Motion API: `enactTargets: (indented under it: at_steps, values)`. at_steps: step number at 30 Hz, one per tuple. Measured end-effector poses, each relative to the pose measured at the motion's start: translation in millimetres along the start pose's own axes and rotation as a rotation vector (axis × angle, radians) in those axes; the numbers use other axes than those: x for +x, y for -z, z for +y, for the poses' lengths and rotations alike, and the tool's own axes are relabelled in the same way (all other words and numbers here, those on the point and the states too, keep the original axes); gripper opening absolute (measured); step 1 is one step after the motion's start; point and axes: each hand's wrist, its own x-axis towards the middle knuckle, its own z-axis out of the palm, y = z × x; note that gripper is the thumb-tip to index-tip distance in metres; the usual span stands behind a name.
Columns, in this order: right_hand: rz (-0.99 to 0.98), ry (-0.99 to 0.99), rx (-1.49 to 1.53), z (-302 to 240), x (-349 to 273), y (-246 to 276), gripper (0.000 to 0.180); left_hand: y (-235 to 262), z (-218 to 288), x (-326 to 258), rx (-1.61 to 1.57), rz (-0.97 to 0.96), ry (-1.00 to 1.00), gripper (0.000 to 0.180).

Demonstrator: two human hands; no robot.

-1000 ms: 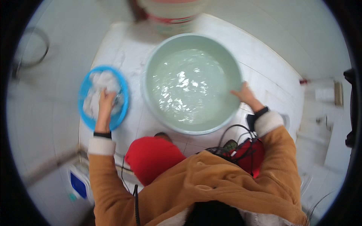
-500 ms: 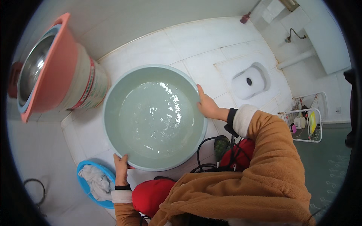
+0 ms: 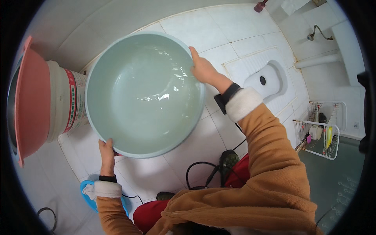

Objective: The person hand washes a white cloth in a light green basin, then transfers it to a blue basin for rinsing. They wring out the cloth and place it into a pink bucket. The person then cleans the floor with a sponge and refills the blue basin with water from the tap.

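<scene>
A large pale green round basin point(image 3: 100, 86) with rippling water point(image 3: 145, 105) is gripped by its rim between both my hands. My right hand point(image 3: 207, 69) clasps the right side, thumb up along the edge and the other fingers hidden behind the wall. At the lower left of the rim, my left hand point(image 3: 106, 154) holds on with its thumb over the edge; the remaining fingers are under it. Something small and red point(image 3: 117, 154) shows below the rim beside that hand, too hidden to name. The basin appears to be raised above the tiled floor.
A white bucket point(image 3: 58, 102) topped by a pink basin point(image 3: 33, 103) stands close at the left. The squat toilet point(image 3: 263, 80) is beyond my right hand. A wire rack point(image 3: 333, 150) is at right. A blue tub point(image 3: 85, 187) with cloth point(image 3: 90, 192) and black cables point(image 3: 196, 188) lie low.
Both hands have carried the green basin away from me and slightly left, toward the bucket. The water has shifted, and my left forearm now covers much of the blue tub. The view has moved too.
</scene>
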Motion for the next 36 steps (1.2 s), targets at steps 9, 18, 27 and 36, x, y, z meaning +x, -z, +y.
enactTargets:
  at_steps: [9,18,27,36]
  values:
    - [0.134,0.058,0.019,-18,121,16,0.053,-9,49,96,-0.010,0.035,-0.096,0.039]
    - [0.332,0.068,0.190,-5,139,7,0.045,-18,65,131,0.076,0.259,0.026,0.048]
    - [-0.187,0.667,-0.230,120,-145,-98,0.077,-154,90,15,1.105,0.488,-0.997,0.078]
    - [0.101,0.539,-0.340,140,1,-99,0.080,-256,140,-21,1.056,-0.087,-0.541,0.051]
